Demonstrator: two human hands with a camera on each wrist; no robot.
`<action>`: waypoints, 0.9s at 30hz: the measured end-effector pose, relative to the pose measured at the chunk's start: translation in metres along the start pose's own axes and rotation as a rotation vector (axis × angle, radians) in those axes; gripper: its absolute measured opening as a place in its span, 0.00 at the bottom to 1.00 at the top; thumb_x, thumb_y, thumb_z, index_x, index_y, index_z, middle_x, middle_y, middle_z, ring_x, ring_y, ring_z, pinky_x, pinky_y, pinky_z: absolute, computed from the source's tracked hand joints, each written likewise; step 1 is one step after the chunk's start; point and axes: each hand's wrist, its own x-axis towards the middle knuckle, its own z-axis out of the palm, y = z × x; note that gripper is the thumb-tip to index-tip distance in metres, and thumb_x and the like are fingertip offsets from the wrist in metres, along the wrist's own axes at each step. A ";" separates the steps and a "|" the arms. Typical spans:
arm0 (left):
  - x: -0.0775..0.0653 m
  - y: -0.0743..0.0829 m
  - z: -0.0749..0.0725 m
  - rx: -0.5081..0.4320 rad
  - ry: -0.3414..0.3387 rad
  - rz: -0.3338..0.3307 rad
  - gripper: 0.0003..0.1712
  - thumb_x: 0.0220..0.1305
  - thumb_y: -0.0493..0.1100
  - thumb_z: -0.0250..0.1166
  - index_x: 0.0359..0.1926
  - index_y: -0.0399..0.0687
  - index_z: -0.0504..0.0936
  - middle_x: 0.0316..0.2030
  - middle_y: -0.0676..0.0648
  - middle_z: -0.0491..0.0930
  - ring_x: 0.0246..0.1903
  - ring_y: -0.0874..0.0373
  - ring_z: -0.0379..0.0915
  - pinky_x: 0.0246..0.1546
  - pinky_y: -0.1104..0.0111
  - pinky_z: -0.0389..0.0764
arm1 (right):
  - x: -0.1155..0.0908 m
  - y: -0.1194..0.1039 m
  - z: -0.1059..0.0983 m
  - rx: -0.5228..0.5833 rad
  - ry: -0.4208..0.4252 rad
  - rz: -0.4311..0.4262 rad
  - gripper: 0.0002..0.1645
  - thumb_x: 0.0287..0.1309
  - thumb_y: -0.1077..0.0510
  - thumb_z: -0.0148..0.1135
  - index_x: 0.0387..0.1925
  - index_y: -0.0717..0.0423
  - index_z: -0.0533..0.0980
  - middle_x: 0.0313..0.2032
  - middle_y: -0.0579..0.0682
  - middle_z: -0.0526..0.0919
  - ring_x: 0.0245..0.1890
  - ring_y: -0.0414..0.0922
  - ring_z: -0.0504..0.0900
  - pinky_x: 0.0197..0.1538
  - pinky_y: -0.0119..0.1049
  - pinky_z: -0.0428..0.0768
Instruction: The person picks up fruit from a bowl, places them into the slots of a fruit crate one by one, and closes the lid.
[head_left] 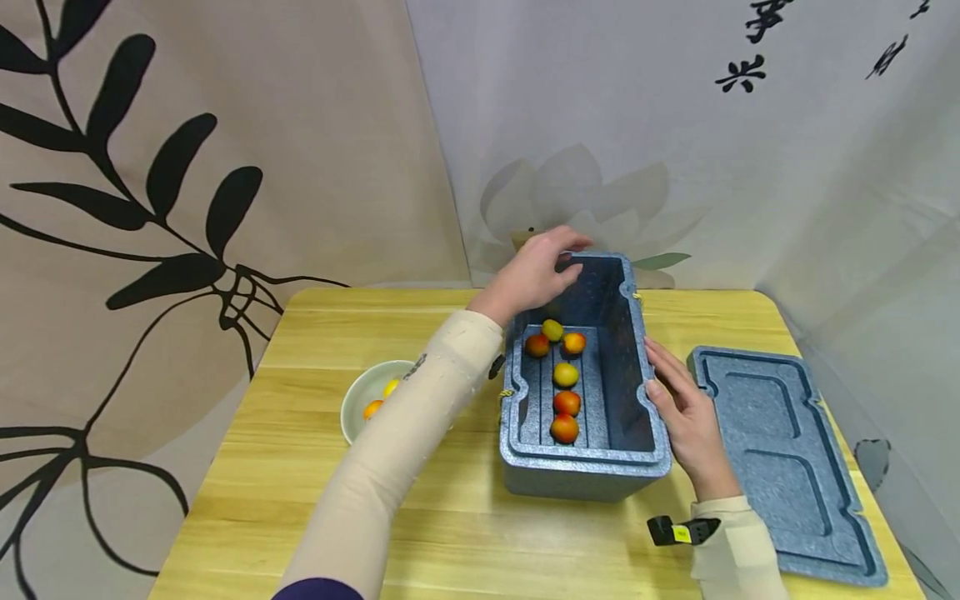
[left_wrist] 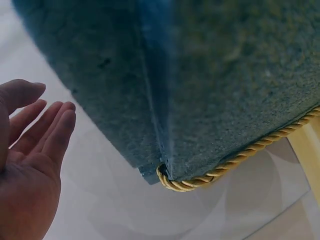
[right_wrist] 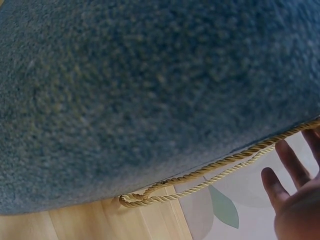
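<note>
A blue-grey foam box (head_left: 585, 477) stands without its lid on the table, with a twisted gold cord (left_wrist: 250, 150) along its side. Several small round fruits, yellow (head_left: 566, 375) and red-orange (head_left: 565, 428), lie on its ribbed floor. My left hand (head_left: 536, 271) is over the far left corner of the box, fingers extended and nothing held. In the left wrist view its palm and fingers show beside the box wall. My right hand (head_left: 688, 417) rests along the box's right side, fingers fairly straight, near the cord (right_wrist: 200, 175) in the right wrist view.
The foam lid (head_left: 787, 467) lies on the wooden table (head_left: 300, 467), right of the box. To the left is a pale bowl (head_left: 352, 404) with yellow and orange fruits, partly hidden by my left forearm. A printed cloth (head_left: 337, 125) hangs behind the table.
</note>
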 end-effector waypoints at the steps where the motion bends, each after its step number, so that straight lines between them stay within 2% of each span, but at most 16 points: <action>1: -0.001 0.000 -0.001 -0.007 0.009 0.002 0.20 0.70 0.34 0.60 0.61 0.37 0.74 0.56 0.43 0.74 0.58 0.52 0.71 0.57 0.76 0.71 | 0.000 0.003 -0.001 0.004 0.000 -0.001 0.25 0.66 0.77 0.49 0.64 0.75 0.65 0.66 0.70 0.63 0.69 0.44 0.62 0.66 0.29 0.64; 7: -0.007 -0.001 -0.005 -0.033 0.051 0.014 0.19 0.69 0.34 0.61 0.59 0.37 0.76 0.55 0.43 0.75 0.56 0.53 0.72 0.56 0.77 0.72 | -0.002 0.025 -0.006 0.039 0.005 0.011 0.27 0.66 0.77 0.50 0.66 0.69 0.67 0.68 0.62 0.64 0.69 0.44 0.61 0.66 0.29 0.64; 14: -0.018 -0.006 -0.014 -0.060 0.100 0.019 0.18 0.68 0.34 0.62 0.58 0.37 0.77 0.54 0.43 0.76 0.55 0.51 0.73 0.56 0.75 0.73 | -0.002 0.028 -0.008 0.048 0.011 0.011 0.28 0.67 0.76 0.50 0.67 0.67 0.67 0.69 0.60 0.64 0.69 0.45 0.61 0.66 0.29 0.64; 22: -0.037 -0.014 -0.027 -0.148 0.295 0.080 0.14 0.68 0.35 0.64 0.53 0.37 0.80 0.48 0.43 0.79 0.47 0.57 0.78 0.53 0.73 0.77 | 0.000 0.005 -0.004 0.008 0.002 -0.007 0.25 0.66 0.77 0.48 0.64 0.75 0.65 0.67 0.70 0.63 0.69 0.44 0.61 0.67 0.30 0.64; 27: -0.060 -0.011 -0.039 -0.207 0.382 0.128 0.13 0.66 0.35 0.65 0.51 0.37 0.82 0.46 0.44 0.81 0.47 0.58 0.77 0.52 0.69 0.79 | 0.001 -0.003 -0.002 0.000 -0.009 -0.003 0.25 0.66 0.77 0.48 0.64 0.76 0.65 0.66 0.70 0.63 0.69 0.44 0.62 0.67 0.30 0.64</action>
